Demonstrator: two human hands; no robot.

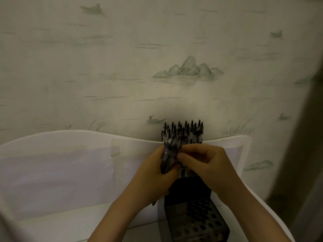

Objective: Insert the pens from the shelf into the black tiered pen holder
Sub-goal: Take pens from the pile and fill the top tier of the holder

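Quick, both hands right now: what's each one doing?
Left hand: grips a bundle of pens.
Right hand: fingertips pinch at that bundle, above the black pen holder.

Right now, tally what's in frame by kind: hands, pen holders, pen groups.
Bare hands: 2, left, right
Black tiered plastic pen holder: 1
Pen groups: 2, dark bundle in left hand, pens standing in holder's back tier
Total: 5

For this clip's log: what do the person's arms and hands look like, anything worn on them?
Both forearms are bare up to the frame's edge, with no sleeves showing. The left hand and the right hand show no gloves, watch or bracelet. The light is too dim to rule out a ring.
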